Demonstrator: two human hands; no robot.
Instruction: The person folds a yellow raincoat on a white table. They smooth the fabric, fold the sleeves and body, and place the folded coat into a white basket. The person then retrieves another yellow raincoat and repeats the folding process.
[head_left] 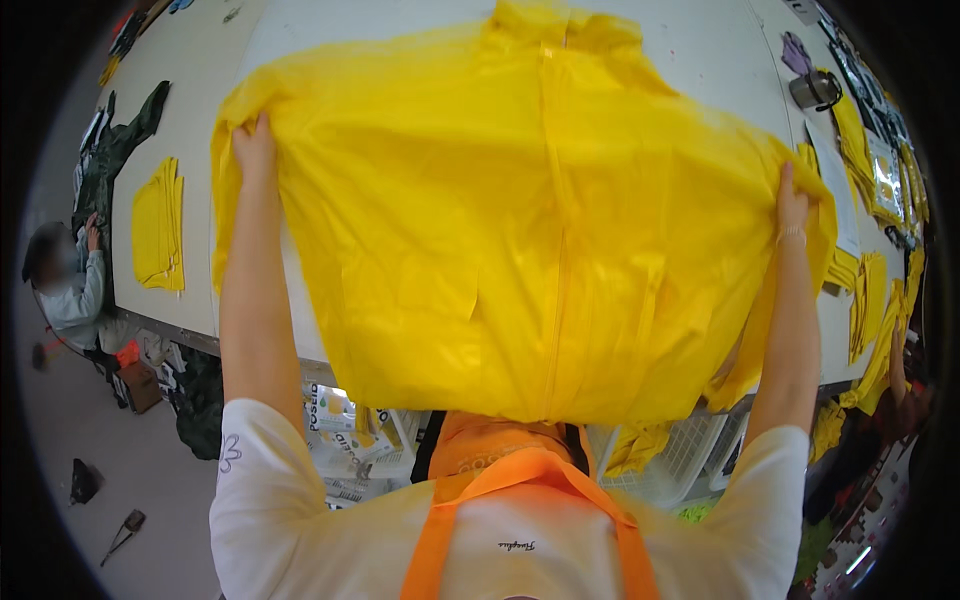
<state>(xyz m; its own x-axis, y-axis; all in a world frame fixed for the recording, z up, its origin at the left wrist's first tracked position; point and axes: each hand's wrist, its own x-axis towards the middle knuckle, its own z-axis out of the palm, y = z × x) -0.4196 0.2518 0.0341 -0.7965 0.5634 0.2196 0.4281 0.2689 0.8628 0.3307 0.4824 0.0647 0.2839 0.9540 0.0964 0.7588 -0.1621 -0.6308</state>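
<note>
A yellow rain jacket (pixel 430 220) is stretched wide between my two hands, its collar toward the far side and its hem hanging over the near table edge. A front closure strip runs down its middle. My left hand (pixel 256 150) grips the fabric near the shoulder and sleeve on the left, fingers closed around it. On the other side, my right hand (pixel 793 205) is closed on the matching part, with a thin bracelet at the wrist. The sleeves hang down beside my forearms. Part of the tabletop lies hidden beneath the jacket.
Folded yellow garments (pixel 157 225) lie on the white table (pixel 330 25) at left. A metal cup (pixel 812 90) and more yellow pieces (pixel 868 300) sit at right. White baskets (pixel 675 465) stand below the edge. A co-worker (pixel 75 290) handles dark green clothing (pixel 105 160) at far left.
</note>
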